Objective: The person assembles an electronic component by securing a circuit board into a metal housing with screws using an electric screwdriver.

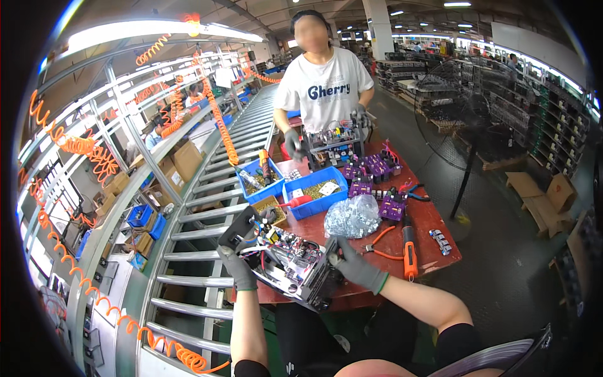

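Between my two grey-gloved hands I hold an open electronic chassis, tilted, with circuit boards, wires and dark end panels. My left hand grips its left end, fingers closed on the edge. My right hand closes round the dark panel at its right end. The chassis is over the near edge of a red table. Just beyond it are a clear plastic bag of small metal parts and a blue bin of small brass-coloured screws. Red-handled pliers lie right of my right hand.
An orange-and-black electric screwdriver, purple circuit modules and a second blue bin are on the table. Across it, a gloved co-worker handles another chassis. A roller conveyor runs along the left; a black fan stands right.
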A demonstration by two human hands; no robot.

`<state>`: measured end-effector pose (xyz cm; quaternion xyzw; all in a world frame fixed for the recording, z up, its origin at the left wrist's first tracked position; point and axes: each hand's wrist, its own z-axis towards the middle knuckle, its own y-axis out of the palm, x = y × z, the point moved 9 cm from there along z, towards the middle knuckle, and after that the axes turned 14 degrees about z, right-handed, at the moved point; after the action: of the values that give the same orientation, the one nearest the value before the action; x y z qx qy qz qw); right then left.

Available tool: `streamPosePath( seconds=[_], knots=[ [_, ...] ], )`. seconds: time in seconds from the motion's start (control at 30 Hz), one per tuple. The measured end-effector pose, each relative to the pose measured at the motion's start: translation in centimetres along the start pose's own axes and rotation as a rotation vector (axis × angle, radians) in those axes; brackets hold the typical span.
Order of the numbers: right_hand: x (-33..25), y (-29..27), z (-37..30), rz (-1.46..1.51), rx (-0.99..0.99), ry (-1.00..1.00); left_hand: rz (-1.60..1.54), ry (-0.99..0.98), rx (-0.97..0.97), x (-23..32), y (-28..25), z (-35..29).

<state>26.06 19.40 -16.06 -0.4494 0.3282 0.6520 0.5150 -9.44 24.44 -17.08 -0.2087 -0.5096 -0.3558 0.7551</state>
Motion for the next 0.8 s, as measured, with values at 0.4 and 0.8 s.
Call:
streamPosePath(
  seconds=[0.4, 0.8],
  knots=[
    [-2.1, 6.0, -1.2, 0.122, 0.096, -0.098, -0.323, -0.040, -0.161, -3.6, 1.9, 6.2],
    [-1.6, 8.8, -1.9, 0.250, 0.053, 0.048, -0.292, -0.027, -0.223, -3.6, 2.4, 6.8]
  ],
)
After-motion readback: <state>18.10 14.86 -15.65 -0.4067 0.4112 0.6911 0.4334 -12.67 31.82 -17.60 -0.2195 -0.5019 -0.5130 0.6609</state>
